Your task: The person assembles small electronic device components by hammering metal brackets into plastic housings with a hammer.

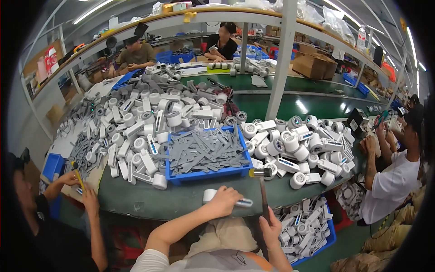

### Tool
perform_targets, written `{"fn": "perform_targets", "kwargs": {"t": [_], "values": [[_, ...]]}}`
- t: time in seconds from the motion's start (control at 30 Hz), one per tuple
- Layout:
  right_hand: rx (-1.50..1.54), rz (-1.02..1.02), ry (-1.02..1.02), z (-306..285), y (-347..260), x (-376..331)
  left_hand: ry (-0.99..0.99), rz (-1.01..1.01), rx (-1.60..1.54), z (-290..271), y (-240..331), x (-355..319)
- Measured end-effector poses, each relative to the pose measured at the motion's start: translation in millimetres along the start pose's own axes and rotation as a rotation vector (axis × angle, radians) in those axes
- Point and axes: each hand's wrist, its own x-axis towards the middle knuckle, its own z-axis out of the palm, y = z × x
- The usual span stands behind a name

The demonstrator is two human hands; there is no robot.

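Observation:
My left hand (pixel 223 201) presses down on a white plastic part (pixel 210 195) that lies on the green table (pixel 149 197) near its front edge. My right hand (pixel 271 228) grips the dark handle of a small hammer (pixel 263 192). The hammer stands upright, with its metal head raised just right of the white part. Right behind both hands sits a blue tray (pixel 206 173) full of grey flat plastic strips.
Heaps of white plastic housings (pixel 149 118) cover the table left and right of the tray. A blue bin (pixel 330 235) of the same parts stands by my right knee. Co-workers sit at my left (pixel 54 226), at my right (pixel 389 181), and across the table.

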Motion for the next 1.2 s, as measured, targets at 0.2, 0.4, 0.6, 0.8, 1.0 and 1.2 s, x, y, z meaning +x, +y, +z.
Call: {"fn": "perform_targets", "kwargs": {"t": [0.2, 0.4, 0.6, 0.8, 1.0, 1.2], "values": [[0.079, 0.050, -0.013, 1, -18, 15, -0.139, 0.211, 0.197, -33, -5, -28], [0.099, 0.055, -0.026, 5, -9, 19, -0.068, 0.149, 0.164, -71, -38, -55], [0.112, 0.095, -0.046, 13, -12, 18, 0.488, -0.179, 0.137, -88, -74, -18], [0.080, 0.077, -0.055, 11, -13, 15, 0.422, -0.394, 0.303, -86, -122, 19], [0.098, 0.115, 0.001, 7, -14, 8, 0.524, -0.386, 0.137, -95, -105, 22], [0.056, 0.135, -0.020, -4, -1, -10, 0.555, -0.550, -0.331, -94, -39, -38]]}}
